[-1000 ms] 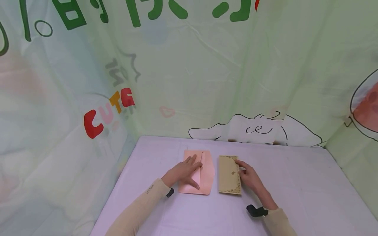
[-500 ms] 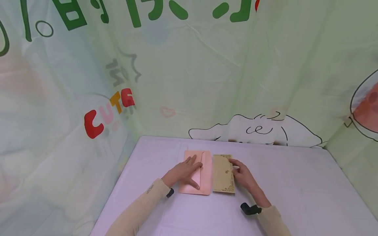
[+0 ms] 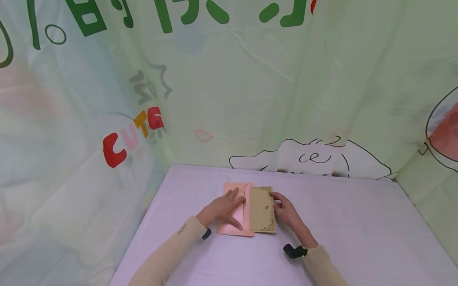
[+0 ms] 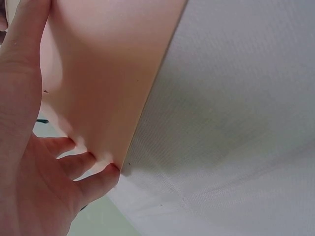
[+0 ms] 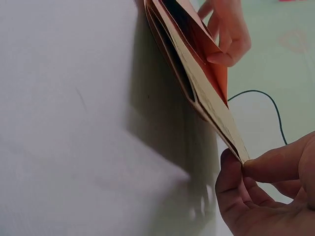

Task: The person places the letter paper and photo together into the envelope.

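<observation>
A pink envelope (image 3: pixel 237 216) lies on the table, its opening on the right side. Across it spreads my left hand (image 3: pixel 222 208), thumb and forefinger squeezing the panel beside the opening. In the right wrist view the envelope (image 5: pixel 220 81) gapes, and a left fingertip sits at its edge. Three left fingertips touch the envelope (image 4: pixel 103 64) in the left wrist view. My right hand (image 3: pixel 288 213) pinches the right edge of a tan folded card (image 3: pixel 259 208) with a dark ornamental border. The card's left edge overlaps the envelope's flap, just right of the opening.
A pale lilac cloth (image 3: pixel 350 230) covers the table. Behind stands a printed curtain (image 3: pixel 229 99) with lettering and drawings. A black wrist strap (image 3: pixel 295 251) sits on the right forearm. A thin dark cord (image 5: pixel 275 110) curves behind the hands in the right wrist view.
My right hand has slid the card leftward, from beside the envelope to over its flap. The left hand and the envelope have stayed where they were.
</observation>
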`<action>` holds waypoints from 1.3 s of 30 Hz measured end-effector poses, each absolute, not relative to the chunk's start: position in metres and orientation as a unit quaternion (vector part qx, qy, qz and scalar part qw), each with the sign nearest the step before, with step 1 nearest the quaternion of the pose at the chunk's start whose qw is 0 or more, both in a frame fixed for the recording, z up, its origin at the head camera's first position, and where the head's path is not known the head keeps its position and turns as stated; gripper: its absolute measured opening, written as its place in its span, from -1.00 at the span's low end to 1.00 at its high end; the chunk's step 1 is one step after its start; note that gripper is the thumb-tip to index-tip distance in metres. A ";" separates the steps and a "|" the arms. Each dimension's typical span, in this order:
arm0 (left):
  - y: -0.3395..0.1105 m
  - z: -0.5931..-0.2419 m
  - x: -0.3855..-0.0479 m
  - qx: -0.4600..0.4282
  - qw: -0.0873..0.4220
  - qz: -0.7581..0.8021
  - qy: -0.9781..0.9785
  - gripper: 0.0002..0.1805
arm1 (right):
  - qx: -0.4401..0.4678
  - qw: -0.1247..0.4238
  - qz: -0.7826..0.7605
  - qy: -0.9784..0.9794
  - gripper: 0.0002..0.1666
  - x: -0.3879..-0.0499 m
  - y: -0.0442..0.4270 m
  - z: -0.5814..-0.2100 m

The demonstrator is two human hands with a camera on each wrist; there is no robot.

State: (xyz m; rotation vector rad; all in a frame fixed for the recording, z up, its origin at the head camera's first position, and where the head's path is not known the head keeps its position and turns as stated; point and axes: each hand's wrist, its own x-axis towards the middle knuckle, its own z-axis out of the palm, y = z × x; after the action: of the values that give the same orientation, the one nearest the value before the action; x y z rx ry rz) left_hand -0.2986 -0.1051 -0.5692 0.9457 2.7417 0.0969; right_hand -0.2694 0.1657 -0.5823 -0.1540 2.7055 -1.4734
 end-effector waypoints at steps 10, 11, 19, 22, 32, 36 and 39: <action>-0.106 -0.578 -0.303 0.322 0.119 0.030 0.939 0.14 | -0.028 0.044 -0.489 0.870 -0.34 -0.273 0.150 -0.585; -0.106 -0.579 -0.303 0.322 0.120 0.029 0.939 0.14 | -0.028 0.044 -0.492 0.869 -0.33 -0.273 0.149 -0.585; -0.105 -0.579 -0.304 0.320 0.122 0.026 0.939 0.17 | -0.017 0.051 -0.496 0.866 -0.31 -0.274 0.144 -0.586; -0.105 -0.578 -0.303 0.320 0.122 0.020 0.939 0.18 | -0.017 0.051 -0.488 0.871 -0.32 -0.275 0.141 -0.586; -0.104 -0.579 -0.304 0.315 0.125 0.017 0.941 0.18 | -0.005 0.041 -0.489 0.871 -0.35 -0.278 0.135 -0.585; -0.104 -0.579 -0.304 0.314 0.124 0.017 0.941 0.19 | -0.003 0.049 -0.496 0.867 -0.36 -0.277 0.130 -0.585; -0.105 -0.579 -0.304 0.317 0.122 0.017 0.941 0.19 | 0.005 0.057 -0.493 0.868 -0.37 -0.278 0.125 -0.586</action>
State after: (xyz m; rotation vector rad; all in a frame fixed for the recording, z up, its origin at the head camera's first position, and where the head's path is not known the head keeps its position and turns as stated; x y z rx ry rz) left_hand -0.3037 -0.1049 -0.5788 0.9239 2.7453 0.0483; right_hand -0.2781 0.1248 -0.5865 0.0147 2.6323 -1.4943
